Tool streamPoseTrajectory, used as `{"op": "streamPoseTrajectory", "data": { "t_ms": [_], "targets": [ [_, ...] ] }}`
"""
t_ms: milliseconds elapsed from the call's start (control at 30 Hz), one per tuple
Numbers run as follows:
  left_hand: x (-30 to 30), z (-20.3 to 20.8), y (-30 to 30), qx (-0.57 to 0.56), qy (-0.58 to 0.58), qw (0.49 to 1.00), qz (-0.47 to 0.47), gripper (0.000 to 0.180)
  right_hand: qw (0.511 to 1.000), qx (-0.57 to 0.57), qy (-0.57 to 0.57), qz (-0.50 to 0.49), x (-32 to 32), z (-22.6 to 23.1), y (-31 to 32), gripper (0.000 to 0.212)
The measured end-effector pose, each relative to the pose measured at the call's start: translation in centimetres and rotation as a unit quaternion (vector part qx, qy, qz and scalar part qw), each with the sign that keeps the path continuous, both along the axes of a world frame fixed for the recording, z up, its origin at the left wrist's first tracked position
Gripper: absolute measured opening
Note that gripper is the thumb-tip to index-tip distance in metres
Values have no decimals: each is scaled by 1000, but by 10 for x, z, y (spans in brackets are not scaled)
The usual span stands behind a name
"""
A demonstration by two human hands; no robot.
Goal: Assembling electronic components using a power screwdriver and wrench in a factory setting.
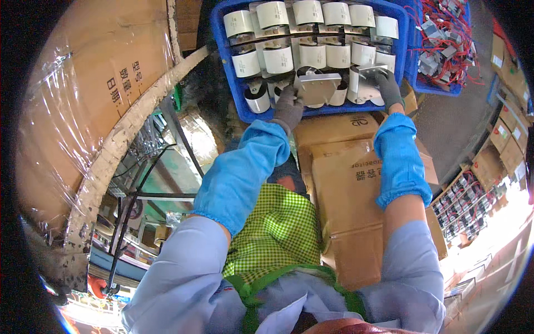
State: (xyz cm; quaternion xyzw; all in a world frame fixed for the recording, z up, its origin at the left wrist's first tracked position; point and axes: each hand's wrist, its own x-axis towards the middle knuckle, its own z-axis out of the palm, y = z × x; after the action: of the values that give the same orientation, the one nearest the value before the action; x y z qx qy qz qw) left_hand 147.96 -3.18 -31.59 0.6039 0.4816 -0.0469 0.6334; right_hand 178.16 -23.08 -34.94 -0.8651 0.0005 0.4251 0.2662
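A blue plastic crate (243, 104) at the top holds rows of white cylindrical parts (312, 56) fitted with shiny metal brackets. Over its near row, my left hand (288, 109), in a dark grey glove, grips the left edge of a metal-bracketed part (319, 88) whose flat plate faces up. At the crate's near right corner, my gloved right hand (390, 89) has its fingers closed on the right side of a white cylinder with a metal bracket (364, 86). The undersides of both held parts are hidden.
A second blue crate (412, 58) with red wires and small metal parts stands at the right. Brown cardboard boxes (347, 183) lie just below the main crate. A large plastic-wrapped carton (94, 72) and a metal-framed rack (167, 195) are on the left.
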Motion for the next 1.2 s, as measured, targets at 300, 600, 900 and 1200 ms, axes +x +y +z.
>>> {"op": "streamPoseTrajectory", "data": {
  "t_ms": [300, 600, 900, 1200],
  "targets": [
    [30, 2, -33, 98, 30, 991, -90, 35, 990, -79, -76, 88, -32, 61, 38, 76],
    [49, 14, -22, 43, 49, 987, -146, 43, 967, -88, -196, 141, -40, 54, 14, 77],
    [-51, 85, -19, 58, 13, 990, -130, 43, 968, -81, -198, 130, -55, 100, 32, 69],
    [-161, 401, 58, -113, 3, 984, -141, 27, 808, 120, -28, 576, -176, 323, 196, 48]
  ]
}}
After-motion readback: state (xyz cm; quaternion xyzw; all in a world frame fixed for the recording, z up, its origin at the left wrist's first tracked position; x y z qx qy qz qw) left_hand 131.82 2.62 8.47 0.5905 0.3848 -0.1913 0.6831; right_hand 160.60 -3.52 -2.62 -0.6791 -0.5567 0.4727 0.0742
